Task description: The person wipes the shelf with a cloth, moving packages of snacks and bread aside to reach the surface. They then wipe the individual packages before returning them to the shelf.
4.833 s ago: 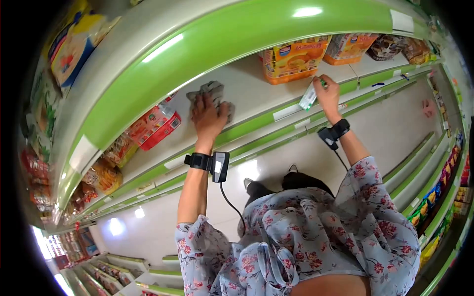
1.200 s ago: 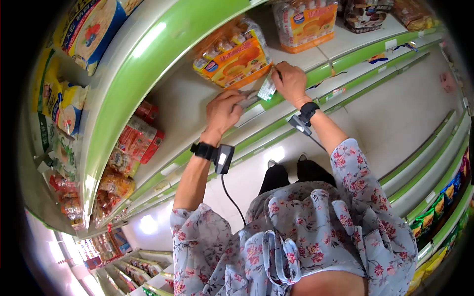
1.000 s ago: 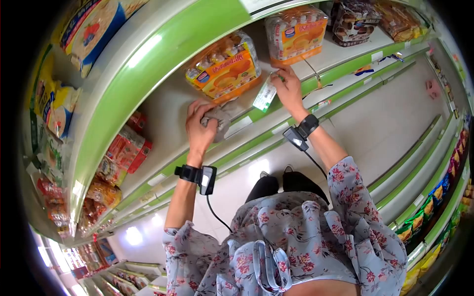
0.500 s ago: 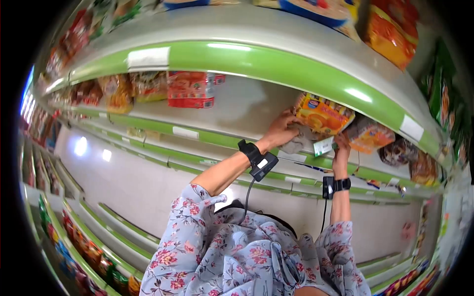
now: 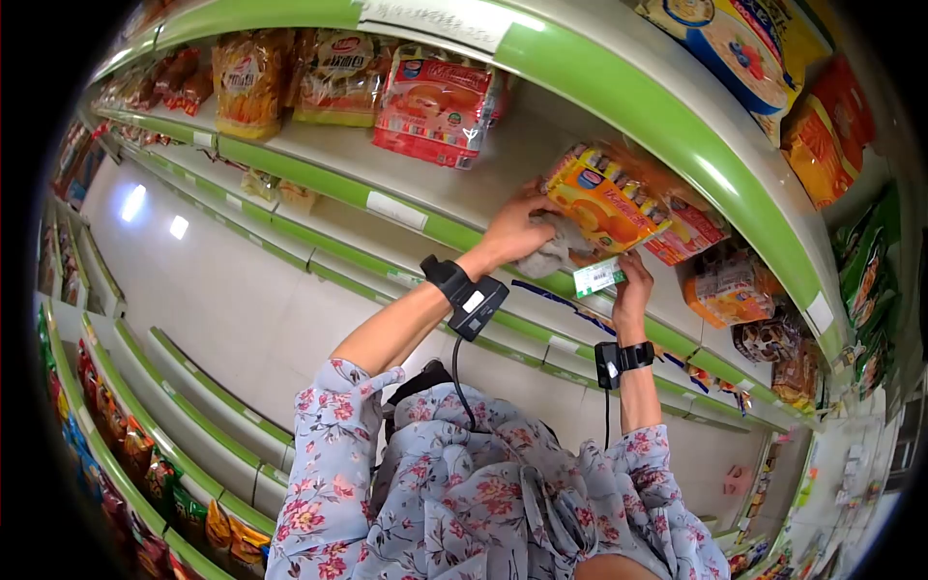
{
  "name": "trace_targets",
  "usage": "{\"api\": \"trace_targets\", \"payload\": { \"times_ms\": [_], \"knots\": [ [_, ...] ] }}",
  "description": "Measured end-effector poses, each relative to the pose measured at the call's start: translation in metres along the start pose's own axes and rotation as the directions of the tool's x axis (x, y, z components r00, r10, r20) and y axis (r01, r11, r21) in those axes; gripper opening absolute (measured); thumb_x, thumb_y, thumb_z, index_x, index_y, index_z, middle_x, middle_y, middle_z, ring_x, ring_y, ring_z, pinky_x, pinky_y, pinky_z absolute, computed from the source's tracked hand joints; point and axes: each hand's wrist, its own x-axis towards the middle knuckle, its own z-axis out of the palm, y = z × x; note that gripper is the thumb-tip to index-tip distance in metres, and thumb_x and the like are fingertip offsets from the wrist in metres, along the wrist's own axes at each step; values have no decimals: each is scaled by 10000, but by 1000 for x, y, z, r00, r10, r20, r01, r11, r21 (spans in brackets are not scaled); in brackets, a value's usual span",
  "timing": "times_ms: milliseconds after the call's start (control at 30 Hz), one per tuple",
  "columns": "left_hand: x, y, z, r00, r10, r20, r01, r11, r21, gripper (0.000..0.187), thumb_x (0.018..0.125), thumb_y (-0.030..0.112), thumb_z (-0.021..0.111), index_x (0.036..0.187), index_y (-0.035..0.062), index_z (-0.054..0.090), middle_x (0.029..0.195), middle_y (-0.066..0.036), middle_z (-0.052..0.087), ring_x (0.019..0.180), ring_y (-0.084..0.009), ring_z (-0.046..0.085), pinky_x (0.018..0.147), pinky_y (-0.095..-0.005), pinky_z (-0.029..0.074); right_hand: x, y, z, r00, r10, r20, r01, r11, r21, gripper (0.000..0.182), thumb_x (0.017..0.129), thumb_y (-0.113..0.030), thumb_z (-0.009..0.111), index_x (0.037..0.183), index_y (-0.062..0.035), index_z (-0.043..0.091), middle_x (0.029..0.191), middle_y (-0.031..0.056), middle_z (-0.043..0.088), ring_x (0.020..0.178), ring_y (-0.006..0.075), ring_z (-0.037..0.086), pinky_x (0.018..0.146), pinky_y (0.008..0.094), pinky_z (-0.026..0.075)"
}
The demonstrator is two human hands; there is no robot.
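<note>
My left hand (image 5: 514, 228) is closed round a crumpled grey cloth (image 5: 547, 251) at the shelf's front edge. Its fingers reach the left side of a yellow-orange snack package (image 5: 601, 205), which sits tilted on the shelf. Between the thumb and fingers of my right hand (image 5: 633, 288) is a white and green price tag (image 5: 596, 277), held just below the package's lower edge. Behind and to the right of that package stands a pink-red package (image 5: 688, 232).
Left on the same shelf are a red package (image 5: 435, 106) and bagged bread (image 5: 333, 79). Rightward stands an orange pack (image 5: 727, 290). A green-edged upper shelf (image 5: 619, 82) overhangs my hands. Lower shelves run beneath, and another snack rack (image 5: 159, 464) lies across the aisle floor.
The view has shifted, showing more of the shelf's packages. My right hand has moved slightly left with the price tag, whose printed face now shows more. My left hand keeps the cloth.
</note>
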Motion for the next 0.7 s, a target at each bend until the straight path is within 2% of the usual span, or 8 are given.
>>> {"api": "trace_targets", "payload": {
  "times_ms": [100, 133, 233, 300, 433, 533, 633, 700],
  "knots": [
    [-9, 0, -14, 993, -78, -83, 82, 995, 48, 301, 681, 119, 616, 964, 43, 684, 1228, -204, 526, 1194, -359, 461, 1014, -381, 379, 6, 4, 12, 996, 8, 86, -1, 997, -73, 130, 802, -44, 578, 809, 70, 641, 1328, 129, 493, 992, 173, 541, 830, 276, 405],
    [-8, -1, -20, 991, -123, -55, 122, 992, -30, 314, 679, 120, 623, 978, 47, 687, 1235, -214, 522, 1196, -364, 465, 1019, -379, 379, 4, 2, 21, 990, -33, 136, 43, 996, -73, 101, 820, -23, 565, 848, 66, 603, 1032, 65, 553, 934, 165, 535, 843, 281, 398],
    [-10, -6, -31, 992, -80, -97, 79, 997, -15, 315, 677, 121, 630, 978, 44, 685, 1235, -215, 520, 1178, -366, 482, 1011, -375, 390, 5, 6, 36, 991, -40, 126, 51, 996, -80, 96, 820, -25, 565, 835, 63, 602, 980, 47, 544, 890, 158, 532, 818, 282, 402],
    [-8, -14, -34, 992, -59, -112, 65, 997, 43, 322, 675, 98, 621, 985, 26, 673, 1234, -196, 519, 1179, -338, 483, 1011, -366, 386, 8, 9, 42, 996, 16, 89, -9, 997, -79, 146, 788, -38, 583, 803, 99, 630, 1239, 135, 512, 1020, 191, 525, 865, 288, 390],
    [-3, -27, -44, 993, -53, -103, 47, 997, -59, 318, 671, 36, 598, 983, 5, 654, 1227, -178, 523, 1195, -303, 477, 1002, -342, 385, 17, 14, 46, 979, -33, 203, 69, 982, -178, 142, 789, -46, 586, 803, 80, 649, 1234, 143, 526, 1106, 217, 510, 926, 296, 365],
    [-2, -40, -43, 986, -11, -169, -8, 994, -113, 301, 677, 54, 615, 973, 14, 660, 1245, -192, 507, 1183, -322, 493, 994, -348, 402, 15, 19, 56, 990, -83, 113, 104, 976, -192, 118, 804, -30, 557, 805, 80, 602, 1135, 105, 585, 949, 159, 547, 824, 249, 382],
    [-7, -49, -40, 977, -61, -205, 45, 995, -84, 294, 686, 55, 613, 973, 18, 661, 1292, -205, 477, 1256, -332, 435, 1029, -356, 368, 8, 14, 50, 984, -143, 103, 162, 966, -203, 133, 789, -50, 593, 752, 71, 633, 1252, 183, 569, 1144, 258, 535, 992, 332, 371],
    [-8, -53, -39, 978, -65, -197, 48, 995, -91, 289, 690, 60, 615, 972, 21, 663, 1312, -210, 462, 1289, -336, 399, 1048, -361, 347, 3, 6, 35, 988, -129, 88, 137, 986, -98, 120, 782, -40, 585, 756, 70, 628, 1225, 197, 580, 1078, 277, 571, 956, 361, 419]
  ]
}}
